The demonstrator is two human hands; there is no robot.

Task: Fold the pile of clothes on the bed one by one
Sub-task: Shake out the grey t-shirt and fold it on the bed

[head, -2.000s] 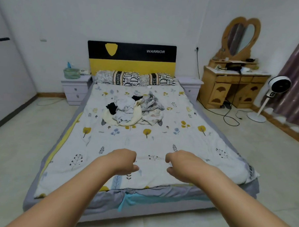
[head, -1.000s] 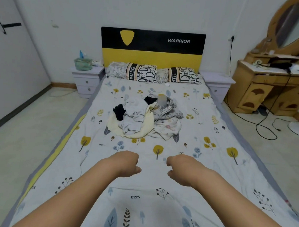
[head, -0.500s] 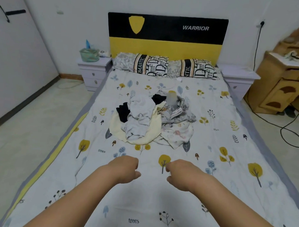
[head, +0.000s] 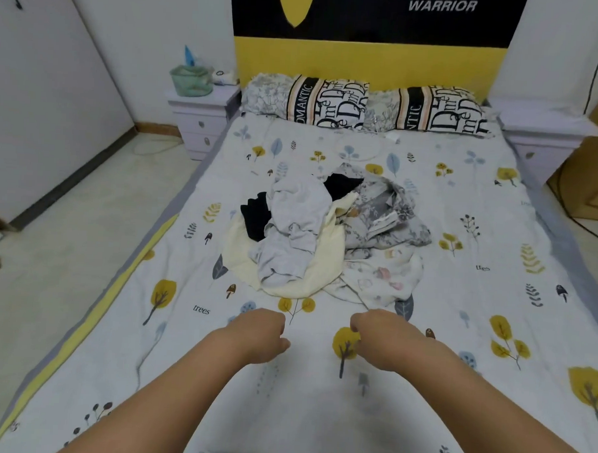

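A loose pile of clothes (head: 324,234) lies in the middle of the bed (head: 496,235). A light grey garment (head: 294,226) lies on top of a cream one (head: 322,278), with black pieces (head: 255,217), a grey floral shirt (head: 384,213) and a white printed piece (head: 384,278) around them. My left hand (head: 257,335) and my right hand (head: 383,339) hover side by side over the sheet just short of the pile. Their fingers hang loosely curled and hold nothing.
Two patterned pillows (head: 361,102) lean against the black and yellow headboard (head: 367,37). A white nightstand (head: 201,119) with a green tissue box (head: 191,79) stands at the left, another nightstand (head: 541,134) at the right. Tiled floor (head: 67,250) runs along the bed's left side.
I have come closer to the bed and over it. Both hands have advanced together toward the pile, which now lies just beyond them. The clothes have not moved.
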